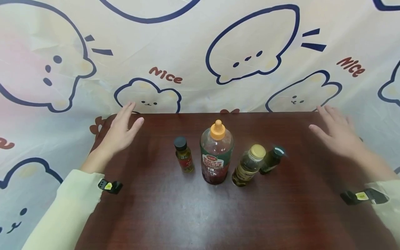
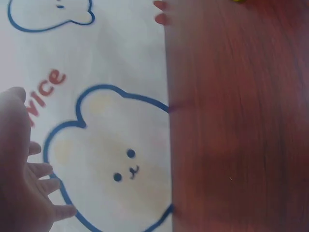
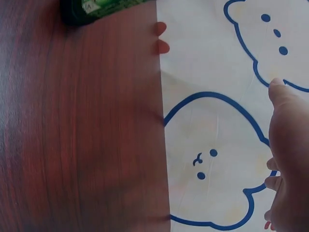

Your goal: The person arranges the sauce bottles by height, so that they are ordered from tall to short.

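Observation:
My left hand (image 1: 120, 133) is held over the table's far left part, fingers extended and thumb apart, holding nothing. Over the far right side, my right hand (image 1: 339, 133) is likewise spread with nothing in it. Between them stand a small dark-capped bottle (image 1: 184, 156), a large squeeze bottle (image 1: 216, 161) with an orange nozzle cap and dark red contents, a yellow-capped glass bottle (image 1: 247, 168) and a green-capped dark bottle (image 1: 271, 160). The small dark-capped bottle is nearest the left hand, the green-capped one nearest the right. Part of a green-labelled bottle (image 3: 104, 7) shows in the right wrist view.
The dark brown wooden table (image 1: 200, 215) reflects light near its front. A white cloth (image 1: 193, 45) with blue-outlined cartoon figures hangs behind the table and at both sides. Each wrist wears a black band, the left band (image 1: 110, 186) and the right band (image 1: 364, 196).

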Tool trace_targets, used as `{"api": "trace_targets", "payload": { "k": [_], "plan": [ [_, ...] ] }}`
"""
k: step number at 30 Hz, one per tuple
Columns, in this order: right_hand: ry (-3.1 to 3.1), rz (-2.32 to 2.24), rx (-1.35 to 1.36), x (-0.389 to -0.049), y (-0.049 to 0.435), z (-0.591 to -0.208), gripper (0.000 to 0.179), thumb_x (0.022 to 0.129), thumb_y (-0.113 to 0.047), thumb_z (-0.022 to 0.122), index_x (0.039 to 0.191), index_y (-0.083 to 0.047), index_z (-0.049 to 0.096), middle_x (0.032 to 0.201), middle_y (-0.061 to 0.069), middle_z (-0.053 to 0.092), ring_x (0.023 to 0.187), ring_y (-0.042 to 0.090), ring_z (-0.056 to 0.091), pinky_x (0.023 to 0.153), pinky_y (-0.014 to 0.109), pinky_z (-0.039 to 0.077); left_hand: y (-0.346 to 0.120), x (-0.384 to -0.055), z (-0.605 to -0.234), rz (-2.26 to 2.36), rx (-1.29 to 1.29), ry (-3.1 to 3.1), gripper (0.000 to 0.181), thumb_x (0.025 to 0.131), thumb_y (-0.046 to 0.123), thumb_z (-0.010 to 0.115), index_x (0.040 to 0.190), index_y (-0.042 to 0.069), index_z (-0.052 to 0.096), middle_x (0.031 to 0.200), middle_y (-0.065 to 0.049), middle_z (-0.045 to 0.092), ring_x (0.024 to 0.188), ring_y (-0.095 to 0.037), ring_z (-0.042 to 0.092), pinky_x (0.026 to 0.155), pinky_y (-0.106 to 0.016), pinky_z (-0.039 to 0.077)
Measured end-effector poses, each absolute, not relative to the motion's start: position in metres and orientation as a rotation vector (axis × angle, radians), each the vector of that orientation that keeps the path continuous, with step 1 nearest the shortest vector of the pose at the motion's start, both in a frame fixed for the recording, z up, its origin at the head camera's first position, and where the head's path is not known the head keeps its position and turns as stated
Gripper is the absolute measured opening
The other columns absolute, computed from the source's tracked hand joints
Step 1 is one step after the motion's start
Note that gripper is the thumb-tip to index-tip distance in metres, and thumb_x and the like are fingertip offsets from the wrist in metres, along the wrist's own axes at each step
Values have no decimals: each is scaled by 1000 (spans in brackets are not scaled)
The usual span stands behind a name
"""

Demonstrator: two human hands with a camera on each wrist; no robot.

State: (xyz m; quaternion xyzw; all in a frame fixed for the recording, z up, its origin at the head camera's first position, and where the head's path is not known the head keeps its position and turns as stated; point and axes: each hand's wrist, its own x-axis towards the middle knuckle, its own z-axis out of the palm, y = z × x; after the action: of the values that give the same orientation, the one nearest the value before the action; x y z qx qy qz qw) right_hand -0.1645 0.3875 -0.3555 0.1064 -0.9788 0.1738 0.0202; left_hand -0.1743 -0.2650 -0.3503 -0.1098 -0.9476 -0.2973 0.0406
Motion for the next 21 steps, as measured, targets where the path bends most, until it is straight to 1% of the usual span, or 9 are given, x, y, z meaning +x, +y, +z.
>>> {"api": "trace_targets", "payload": {
  "k": [4, 6, 8, 10, 14, 17, 21],
  "plan": [
    [-2989, 629, 382, -157, 383, -353, 75, 107, -35, 51, 164, -8, 11, 165, 30, 12, 151, 49, 6, 117, 68, -7, -258, -164, -345, -1027, -406, -2827, 70, 108, 38, 48, 163, 9, 18, 170, -14, 11, 156, -34, 8, 122, -60, 11],
    [-2983, 677, 384, -153, 381, -353, 74, 106, -34, 51, 164, -10, 11, 165, 29, 13, 151, 49, 7, 117, 69, -3, -254, -159, -342, -1070, -456, -2777, 67, 108, 34, 49, 163, 7, 20, 169, -15, 14, 155, -34, 11, 122, -59, 11],
    [-2988, 740, 376, -150, 378, -353, 74, 106, -33, 51, 165, -12, 10, 166, 27, 11, 152, 49, 6, 117, 70, -2, -249, -154, -340, -1100, -499, -2730, 65, 108, 31, 51, 162, 7, 23, 168, -16, 18, 155, -35, 13, 122, -59, 12],
    [-3000, 803, 368, -146, 375, -353, 73, 107, -33, 50, 165, -17, 9, 167, 24, 10, 152, 48, 4, 116, 72, 0, -243, -149, -338, -1120, -534, -2693, 65, 107, 31, 52, 161, 8, 25, 167, -16, 20, 154, -34, 15, 122, -58, 12],
    [-3032, 957, 341, -139, 368, -352, 72, 108, -35, 48, 165, -31, 5, 170, 16, 6, 153, 46, 3, 112, 76, 1, -230, -140, -333, -1176, -585, -2651, 64, 106, 36, 52, 162, 13, 27, 167, -11, 23, 154, -30, 17, 122, -58, 14],
    [-3038, 1048, 321, -134, 362, -353, 69, 108, -37, 48, 163, -39, 7, 170, 13, 8, 153, 45, 7, 110, 78, 6, -221, -134, -329, -1245, -634, -2610, 64, 106, 36, 52, 161, 15, 29, 167, -8, 25, 154, -26, 19, 122, -58, 15],
    [-3024, 1132, 325, -129, 354, -357, 63, 109, -38, 46, 162, -43, 13, 169, 11, 15, 152, 43, 14, 111, 77, 11, -207, -127, -324, -1316, -714, -2548, 62, 106, 35, 53, 161, 16, 31, 166, -5, 28, 153, -22, 21, 121, -57, 18]
  ]
}}
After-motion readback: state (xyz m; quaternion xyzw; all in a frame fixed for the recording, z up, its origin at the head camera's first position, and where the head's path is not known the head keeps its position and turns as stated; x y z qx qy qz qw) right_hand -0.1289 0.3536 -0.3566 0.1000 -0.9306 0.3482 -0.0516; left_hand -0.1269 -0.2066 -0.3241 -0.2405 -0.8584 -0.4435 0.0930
